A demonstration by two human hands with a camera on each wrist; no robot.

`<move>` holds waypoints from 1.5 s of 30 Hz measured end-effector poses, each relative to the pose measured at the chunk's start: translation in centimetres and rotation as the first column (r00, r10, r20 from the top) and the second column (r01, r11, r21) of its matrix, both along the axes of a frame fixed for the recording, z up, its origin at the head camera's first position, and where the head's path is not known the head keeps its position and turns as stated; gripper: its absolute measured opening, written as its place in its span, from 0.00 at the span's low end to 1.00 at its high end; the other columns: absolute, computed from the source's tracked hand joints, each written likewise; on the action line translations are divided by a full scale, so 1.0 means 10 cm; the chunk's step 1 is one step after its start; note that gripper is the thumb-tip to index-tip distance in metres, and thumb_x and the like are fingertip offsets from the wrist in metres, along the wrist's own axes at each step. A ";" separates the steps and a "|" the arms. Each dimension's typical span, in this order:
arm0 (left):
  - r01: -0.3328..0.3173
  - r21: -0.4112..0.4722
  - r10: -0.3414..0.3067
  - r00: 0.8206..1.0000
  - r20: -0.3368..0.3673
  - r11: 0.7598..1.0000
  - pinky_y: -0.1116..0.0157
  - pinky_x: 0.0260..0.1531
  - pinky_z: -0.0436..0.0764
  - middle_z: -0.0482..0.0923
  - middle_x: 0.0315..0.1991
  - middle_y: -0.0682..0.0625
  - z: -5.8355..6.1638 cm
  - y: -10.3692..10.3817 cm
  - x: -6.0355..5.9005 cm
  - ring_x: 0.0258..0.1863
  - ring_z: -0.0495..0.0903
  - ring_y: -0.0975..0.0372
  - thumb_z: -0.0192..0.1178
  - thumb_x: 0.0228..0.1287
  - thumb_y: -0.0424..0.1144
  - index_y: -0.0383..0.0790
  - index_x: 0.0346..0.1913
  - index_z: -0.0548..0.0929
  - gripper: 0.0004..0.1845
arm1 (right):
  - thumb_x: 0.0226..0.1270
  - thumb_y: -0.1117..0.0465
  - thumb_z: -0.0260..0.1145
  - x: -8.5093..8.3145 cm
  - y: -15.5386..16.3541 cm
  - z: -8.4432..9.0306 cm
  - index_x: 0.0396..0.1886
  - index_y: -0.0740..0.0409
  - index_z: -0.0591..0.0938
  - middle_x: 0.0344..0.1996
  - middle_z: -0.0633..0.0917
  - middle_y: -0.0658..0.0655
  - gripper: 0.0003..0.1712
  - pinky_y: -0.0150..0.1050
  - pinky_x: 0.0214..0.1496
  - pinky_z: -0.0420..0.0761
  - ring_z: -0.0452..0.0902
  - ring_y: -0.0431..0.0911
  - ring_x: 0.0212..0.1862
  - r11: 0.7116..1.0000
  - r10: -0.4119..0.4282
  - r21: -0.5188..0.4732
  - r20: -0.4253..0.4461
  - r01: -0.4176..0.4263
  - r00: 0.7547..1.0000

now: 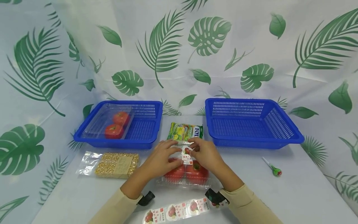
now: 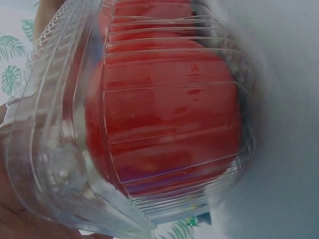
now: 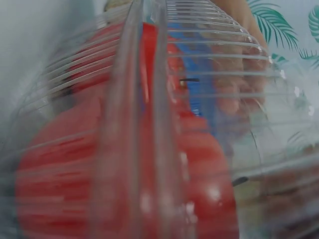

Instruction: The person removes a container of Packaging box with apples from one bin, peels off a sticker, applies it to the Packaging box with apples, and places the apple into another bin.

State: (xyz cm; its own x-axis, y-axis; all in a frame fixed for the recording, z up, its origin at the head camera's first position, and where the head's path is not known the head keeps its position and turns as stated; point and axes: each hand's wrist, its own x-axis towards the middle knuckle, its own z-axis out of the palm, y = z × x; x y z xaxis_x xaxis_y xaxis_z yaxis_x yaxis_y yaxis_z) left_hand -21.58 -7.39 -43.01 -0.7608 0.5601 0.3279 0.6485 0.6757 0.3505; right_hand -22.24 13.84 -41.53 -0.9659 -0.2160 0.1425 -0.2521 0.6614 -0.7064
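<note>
I see the clear box (image 1: 183, 184) of tomatoes (image 1: 197, 175) mid-desk (image 1: 305, 193), its sticker's (image 1: 186, 155) writing too small to read. The left hand (image 1: 165, 159) has its fingers spread on top. The right hand (image 1: 205, 152) bends its fingers by the sticker; I can't tell if it's pinching. Behind, a green bag (image 1: 184, 132) says "FOX". A lollipop (image 1: 276, 171) lies toward the right edge.

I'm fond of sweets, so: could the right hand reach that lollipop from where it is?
Probably yes: bare tabletop lies between the right hand and the lollipop, though that hand is busy at a label.

Candy bag (image 1: 185, 132) blocks behind clamshell (image 1: 185, 173); room around lollipop (image 1: 276, 171).
</note>
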 end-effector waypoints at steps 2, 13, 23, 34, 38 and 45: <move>0.002 -0.004 -0.002 1.000 -0.005 1.000 0.46 0.67 0.55 0.72 0.64 0.46 0.00 0.01 -0.01 0.68 0.63 0.51 0.63 0.63 0.56 0.46 0.55 0.84 0.23 | 0.59 0.67 0.71 0.00 0.01 0.01 0.55 0.56 0.81 0.35 0.86 0.50 0.22 0.40 0.38 0.83 0.83 0.43 0.37 1.000 -0.004 0.000 -0.004 0.004 1.000; -0.022 -0.050 0.023 1.000 0.002 0.998 0.48 0.68 0.54 0.70 0.65 0.47 0.01 0.08 -0.05 0.69 0.61 0.52 0.61 0.64 0.57 0.49 0.60 0.80 0.26 | 0.58 0.67 0.72 0.00 0.02 0.03 0.55 0.55 0.81 0.38 0.86 0.51 0.23 0.40 0.36 0.84 0.83 0.44 0.38 0.998 -0.006 0.060 -0.023 0.008 1.000; -0.046 -0.083 0.046 0.999 0.000 0.996 0.48 0.68 0.53 0.66 0.69 0.45 0.04 0.09 -0.08 0.70 0.58 0.51 0.61 0.64 0.58 0.51 0.60 0.82 0.25 | 0.61 0.59 0.72 -0.01 0.06 0.07 0.56 0.53 0.82 0.48 0.84 0.52 0.22 0.43 0.39 0.82 0.81 0.47 0.44 0.970 0.075 0.239 -0.156 -0.036 0.985; -0.087 -0.144 0.098 0.993 0.071 0.986 0.44 0.69 0.46 0.53 0.75 0.42 -0.01 0.12 -0.06 0.74 0.48 0.45 0.52 0.70 0.57 0.56 0.68 0.74 0.26 | 0.64 0.56 0.70 0.01 0.28 0.12 0.55 0.56 0.83 0.54 0.82 0.54 0.21 0.53 0.63 0.70 0.73 0.53 0.60 0.799 0.487 0.503 -0.218 -0.330 0.846; -0.083 -0.153 0.098 0.991 0.092 0.985 0.43 0.69 0.45 0.52 0.75 0.43 -0.03 0.11 -0.03 0.74 0.46 0.45 0.51 0.70 0.58 0.56 0.68 0.73 0.26 | 0.68 0.52 0.66 0.12 0.32 0.19 0.62 0.56 0.79 0.61 0.78 0.56 0.26 0.57 0.66 0.64 0.65 0.59 0.67 0.740 0.492 0.559 -0.070 -0.375 0.868; -0.063 -0.126 0.074 0.994 0.083 0.990 0.42 0.68 0.45 0.53 0.75 0.42 -0.05 0.08 -0.02 0.74 0.45 0.45 0.50 0.71 0.58 0.55 0.67 0.74 0.26 | 0.69 0.50 0.63 0.31 0.30 0.36 0.56 0.53 0.83 0.59 0.79 0.55 0.20 0.60 0.66 0.62 0.61 0.66 0.68 0.712 0.459 0.560 0.083 -0.423 0.884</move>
